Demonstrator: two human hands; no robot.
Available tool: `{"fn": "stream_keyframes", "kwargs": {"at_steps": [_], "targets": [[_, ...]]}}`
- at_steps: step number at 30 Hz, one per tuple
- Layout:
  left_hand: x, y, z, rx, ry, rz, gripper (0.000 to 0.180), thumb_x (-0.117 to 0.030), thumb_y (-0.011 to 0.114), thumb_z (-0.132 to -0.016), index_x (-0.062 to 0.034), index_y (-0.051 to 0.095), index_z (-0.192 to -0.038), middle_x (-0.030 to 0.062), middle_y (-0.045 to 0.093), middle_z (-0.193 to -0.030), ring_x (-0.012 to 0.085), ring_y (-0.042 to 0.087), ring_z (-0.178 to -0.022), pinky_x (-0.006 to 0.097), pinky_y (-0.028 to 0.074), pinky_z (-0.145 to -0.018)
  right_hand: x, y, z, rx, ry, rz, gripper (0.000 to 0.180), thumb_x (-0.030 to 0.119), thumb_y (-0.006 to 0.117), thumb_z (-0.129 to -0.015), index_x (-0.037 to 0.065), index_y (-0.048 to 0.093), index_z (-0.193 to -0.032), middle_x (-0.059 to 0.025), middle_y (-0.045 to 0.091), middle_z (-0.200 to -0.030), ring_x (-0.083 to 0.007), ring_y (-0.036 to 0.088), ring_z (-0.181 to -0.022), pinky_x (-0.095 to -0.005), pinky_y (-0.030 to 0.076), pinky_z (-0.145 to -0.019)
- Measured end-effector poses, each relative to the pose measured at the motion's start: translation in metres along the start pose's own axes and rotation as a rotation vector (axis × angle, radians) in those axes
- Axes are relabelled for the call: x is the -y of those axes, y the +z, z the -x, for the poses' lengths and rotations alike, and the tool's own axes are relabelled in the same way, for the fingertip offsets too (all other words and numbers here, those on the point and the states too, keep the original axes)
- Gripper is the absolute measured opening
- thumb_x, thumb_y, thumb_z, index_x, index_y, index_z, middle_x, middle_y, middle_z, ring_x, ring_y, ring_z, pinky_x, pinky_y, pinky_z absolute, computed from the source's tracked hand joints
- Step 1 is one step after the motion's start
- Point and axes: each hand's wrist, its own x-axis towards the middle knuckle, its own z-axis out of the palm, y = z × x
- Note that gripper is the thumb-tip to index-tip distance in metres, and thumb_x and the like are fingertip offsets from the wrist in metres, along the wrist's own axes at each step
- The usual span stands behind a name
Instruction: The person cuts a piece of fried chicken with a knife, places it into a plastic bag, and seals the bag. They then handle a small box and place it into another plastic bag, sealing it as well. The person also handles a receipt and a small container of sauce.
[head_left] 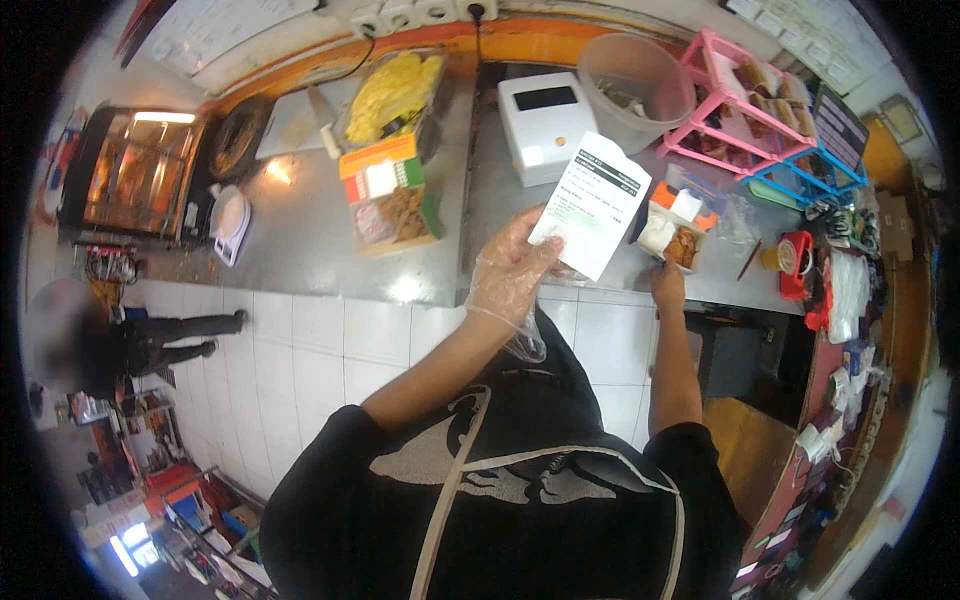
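Counter (310, 265), left fingers (552, 247) pinching slip (592, 205), right (667, 276) touching box (704, 219)

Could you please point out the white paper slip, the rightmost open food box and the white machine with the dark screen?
White paper slip (594, 204): head view, middle of its printed face.
Rightmost open food box (705, 216): head view, orange lid flap.
White machine (545, 138): head view, casing below the dark screen.

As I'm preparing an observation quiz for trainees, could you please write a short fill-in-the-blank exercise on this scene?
1. The left hand wears a clear plastic ____.
2. The printed paper slip it holds is ____ in colour.
3. The bare hand at the open food box is the ____ hand.
4. The device with a dark screen stands to the ____ of the translucent tub.

Missing words: glove; white; right; left.
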Motion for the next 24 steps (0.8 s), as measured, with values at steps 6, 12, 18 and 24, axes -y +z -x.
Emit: {"fn": "stream_keyframes", "kwargs": {"at_steps": [6, 12, 18, 24], "targets": [[0.003, 0.043, -0.047, 0.078, 0.039, -0.146, 0.045, -0.011, 0.061, -0.099, 0.0008, 0.050, -0.140, 0.0115, 0.067, -0.119, 0.0137, 0.066, -0.093, 0.028, 0.055, -0.077, 0.019, -0.001, 0.014, -0.214, 0.177, -0.422, 0.063, 0.022, 0.064, -0.092, 0.004, 0.039, -0.146, -0.0246, 0.063, -0.122, -0.0349, 0.065, -0.108, -0.0431, 0.052, -0.088], [0.056, 0.073, -0.091, 0.110, 0.073, -0.180, 0.045, -0.012, 0.061, -0.099, -0.0006, 0.049, -0.140, 0.0115, 0.067, -0.119, 0.0143, 0.068, -0.093, 0.029, 0.054, -0.076, 0.081, -0.032, 0.002, -0.248, -0.027, -0.912, 0.026, 0.016, 0.056, -0.101, 0.002, 0.060, -0.122, -0.0058, 0.066, -0.097, -0.0134, 0.061, -0.084, -0.0289, 0.051, -0.071], [0.144, 0.090, -0.146, -0.051, -0.146, -0.209, 0.050, -0.015, 0.064, -0.096, -0.0031, 0.046, -0.141, 0.0102, 0.066, -0.118, 0.0167, 0.068, -0.092, 0.032, 0.054, -0.082, 0.018, -0.126, -0.073, -0.663, 0.072, -0.774, 0.018, 0.010, 0.053, -0.098, 0.000, 0.065, -0.107, -0.0031, 0.061, -0.082, -0.0109, 0.058, -0.079, -0.0273, 0.049, -0.072], [0.171, 0.134, -0.162, -0.075, -0.027, -0.130, 0.046, -0.011, 0.063, -0.096, -0.0040, 0.047, -0.138, 0.0120, 0.066, -0.119, 0.0195, 0.069, -0.094, 0.034, 0.056, -0.082, -0.035, -0.146, -0.105, -0.497, -0.017, -0.749, 0.018, 0.010, 0.053, -0.097, 0.001, 0.065, -0.107, -0.0063, 0.063, -0.082, -0.0147, 0.060, -0.076, -0.0296, 0.049, -0.070]]}}
